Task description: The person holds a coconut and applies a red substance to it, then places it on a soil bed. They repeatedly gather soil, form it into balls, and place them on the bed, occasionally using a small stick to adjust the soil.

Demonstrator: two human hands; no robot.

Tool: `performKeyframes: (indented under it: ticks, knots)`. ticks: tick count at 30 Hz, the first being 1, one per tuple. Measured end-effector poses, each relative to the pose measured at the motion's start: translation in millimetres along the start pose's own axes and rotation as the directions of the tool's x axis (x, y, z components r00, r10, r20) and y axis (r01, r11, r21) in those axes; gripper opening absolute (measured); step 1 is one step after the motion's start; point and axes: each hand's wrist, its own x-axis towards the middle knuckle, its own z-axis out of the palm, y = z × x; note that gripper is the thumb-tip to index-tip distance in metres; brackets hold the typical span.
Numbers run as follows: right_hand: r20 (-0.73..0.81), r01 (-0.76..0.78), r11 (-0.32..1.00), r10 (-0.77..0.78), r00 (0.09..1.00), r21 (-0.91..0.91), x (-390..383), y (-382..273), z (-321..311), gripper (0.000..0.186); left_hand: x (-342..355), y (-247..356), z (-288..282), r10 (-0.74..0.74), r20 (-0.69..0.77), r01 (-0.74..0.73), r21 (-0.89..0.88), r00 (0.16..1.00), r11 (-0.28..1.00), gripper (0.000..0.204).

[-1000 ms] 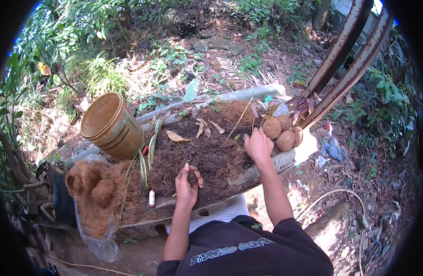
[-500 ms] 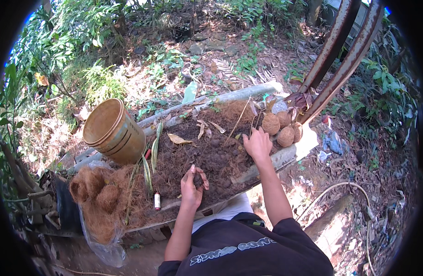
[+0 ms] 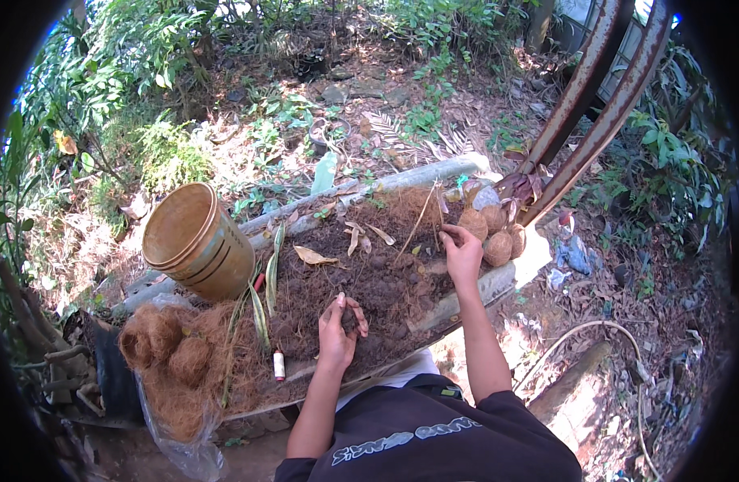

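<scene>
My left hand (image 3: 337,333) is at the near edge of the soil bed, its fingers curled round a dark clump of soil (image 3: 350,320). Farther right, my right hand (image 3: 464,255) has its thumb and fingertips pinched together just above the soil (image 3: 369,273). Whatever lies between those fingertips is too small to make out. Just beyond it sit several round balls wrapped in brown fibre (image 3: 498,248). A thin dry twig (image 3: 417,221) leans up from the soil to the left of my right hand.
A worn yellow-brown bucket (image 3: 216,261) stands at the left. Coconut fibre (image 3: 188,410) with fibre balls lies in front of it on a clear plastic bag (image 3: 180,450). A thread spool (image 3: 278,366) and long leaves (image 3: 260,317) lie near. Rusty metal beams (image 3: 578,112) rise at right.
My right hand has drawn slightly back from the fibre balls and up, its fingers going from spread on the soil to a pinch. The left hand stays nearly in place.
</scene>
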Motion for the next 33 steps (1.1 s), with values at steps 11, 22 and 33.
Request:
performKeyframes:
  ticks: [11,22,33]
  knots:
    - [-0.018,-0.035,0.987,0.038,0.999,0.159,7,-11,-4,0.028,-3,1,5,0.007,0.014,-0.007,-0.002,1.000,1.000,0.031]
    - [-0.143,0.228,0.966,-0.245,0.959,-0.123,11,-26,-13,0.028,-11,-1,6,0.039,0.026,-0.039,0.000,0.999,0.999,0.033]
    - [-0.120,0.174,0.982,-0.164,0.979,0.077,27,-41,-28,0.026,-17,-6,7,0.033,0.049,-0.033,-0.002,0.998,0.999,0.033]
